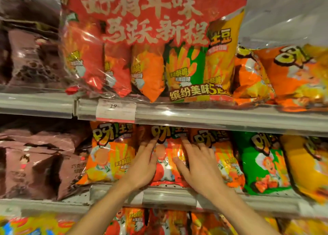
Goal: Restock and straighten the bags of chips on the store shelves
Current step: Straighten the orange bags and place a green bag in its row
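Observation:
A red chip bag (166, 156) stands upright in the middle shelf row, between an orange bag (110, 154) on its left and another orange bag (225, 156) on its right. My left hand (143, 163) lies flat against the red bag's left side, fingers spread and pointing up. My right hand (198, 163) presses flat on the bag's right side, fingers apart, thumb on the bag's front. Neither hand is closed around the bag. A green bag (262, 163) and a yellow bag (308, 163) stand further right.
The upper shelf carries a large red multi-pack (142, 39) wrapped in clear film and more orange bags (292, 75). Brown snack bags (35, 163) fill the left side. A price tag (115, 110) sits on the upper shelf rail (213, 119). More bags (159, 222) show on the shelf below.

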The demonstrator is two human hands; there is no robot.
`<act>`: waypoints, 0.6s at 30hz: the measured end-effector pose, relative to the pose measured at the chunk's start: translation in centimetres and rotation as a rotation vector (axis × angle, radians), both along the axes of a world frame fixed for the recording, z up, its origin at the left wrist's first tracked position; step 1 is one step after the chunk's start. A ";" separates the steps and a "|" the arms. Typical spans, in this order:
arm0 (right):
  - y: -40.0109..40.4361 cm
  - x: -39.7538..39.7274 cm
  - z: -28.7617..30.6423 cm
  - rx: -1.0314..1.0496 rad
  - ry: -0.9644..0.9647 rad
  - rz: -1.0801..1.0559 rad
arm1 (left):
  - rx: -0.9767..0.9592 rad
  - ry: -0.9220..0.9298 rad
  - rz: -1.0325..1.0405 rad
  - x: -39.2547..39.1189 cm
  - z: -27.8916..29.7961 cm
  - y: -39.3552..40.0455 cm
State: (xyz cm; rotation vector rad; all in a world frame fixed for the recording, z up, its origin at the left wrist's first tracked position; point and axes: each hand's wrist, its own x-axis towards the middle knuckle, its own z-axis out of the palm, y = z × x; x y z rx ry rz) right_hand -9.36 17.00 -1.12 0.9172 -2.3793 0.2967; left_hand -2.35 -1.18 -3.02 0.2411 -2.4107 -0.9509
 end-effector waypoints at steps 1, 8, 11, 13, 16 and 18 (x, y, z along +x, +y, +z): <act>0.0 -0.2 -0.4 0.015 0.018 0.004 | 0.007 -0.002 -0.008 -0.3 -0.3 -0.1; -0.2 -0.9 -2.3 0.065 -0.032 0.014 | -0.018 -0.032 -0.015 -0.4 -1.0 0.1; -0.2 -1.0 -2.4 0.065 -0.048 0.020 | -0.025 -0.042 -0.006 -0.2 -0.9 0.3; -0.2 -0.9 -2.3 0.062 -0.055 0.018 | -0.038 -0.052 0.006 -0.1 -0.8 0.4; -0.1 -0.6 -2.1 0.057 -0.064 0.027 | -0.075 -0.065 0.041 0.0 -0.7 0.8; 0.0 -0.7 -2.1 0.069 -0.066 0.042 | -0.086 -0.044 0.062 0.1 -0.6 1.1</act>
